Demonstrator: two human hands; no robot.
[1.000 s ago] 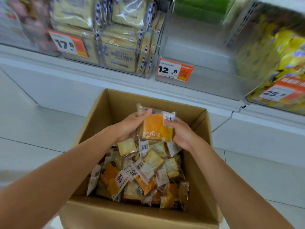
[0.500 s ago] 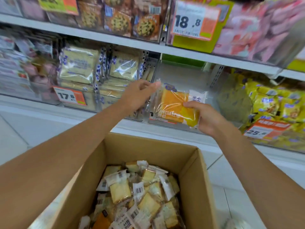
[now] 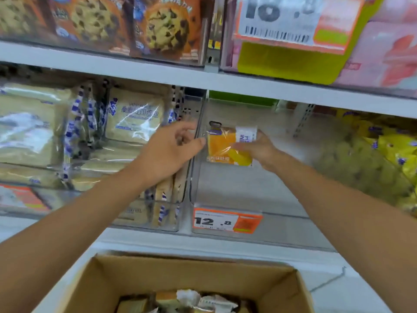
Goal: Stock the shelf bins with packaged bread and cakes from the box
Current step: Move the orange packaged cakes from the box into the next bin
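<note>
Found right hand (image 3: pixel 256 148) gripping orange packet (image 3: pixel 222 146) by its right edge, fingers curled round the wrapper, thumb hidden. Found left hand (image 3: pixel 167 152) holding nothing, fingers loosely spread, thumb tip just beside the packet's left edge; contact not determinable. Located packet inside the mouth of the clear bin (image 3: pixel 259 188) marked by price tag (image 3: pixel 226 220) reading 12.8, held above the bin's bare floor, close to the divider wall (image 3: pixel 193 177), printed face turned outward. Recorded no other packet visible in that bin. Noted pale bread packs (image 3: pixel 135 116) filling the neighbouring bin to the left, and cardboard box (image 3: pixel 171 276) below with more packets inside.

Judged step in hand: seating packet 1 of this bin. Recommended carrying it to the rear-left corner before release, standing it on its lower seam, face forward, leaning on the back wall, leaving room for a row in front. Advised steadying the free edge with the left hand until settled, then withdrawing clear of the divider. Flagged risks: slippery film over soft cake, so light pressure only; a lone packet released upright without support likely to topple flat.
</note>
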